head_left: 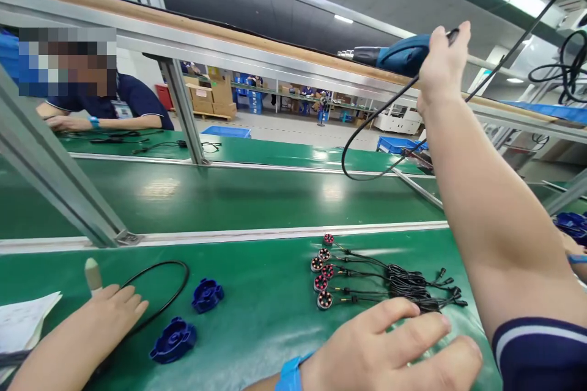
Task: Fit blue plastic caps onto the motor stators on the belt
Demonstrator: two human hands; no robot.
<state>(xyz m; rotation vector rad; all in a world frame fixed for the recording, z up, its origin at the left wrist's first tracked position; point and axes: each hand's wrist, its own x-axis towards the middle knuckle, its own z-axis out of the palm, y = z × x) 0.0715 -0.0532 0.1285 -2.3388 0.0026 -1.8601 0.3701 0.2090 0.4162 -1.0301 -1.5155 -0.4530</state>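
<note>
My right hand (pixel 443 64) is raised high at the upper right, closed round a blue electric screwdriver (pixel 398 55) that points left; its black cord (pixel 362 134) loops down below it. My left hand (pixel 389 348), with a blue wristband, lies flat and open on the green belt (pixel 257 311), fingers pointing right. Just beyond its fingertips lie several small round motor parts (pixel 323 269) with red windings and their bundled black leads (pixel 413 287).
Two dark blue plastic caps (pixel 207 294) (pixel 174 339) and a black cable loop (pixel 178 281) lie left of centre. A neighbour's hand (pixel 110 311) with a finger cot rests at the lower left beside papers (pixel 22 317). Slanted aluminium frame posts (pixel 59 183) stand behind. A person (pixel 114 107) works opposite.
</note>
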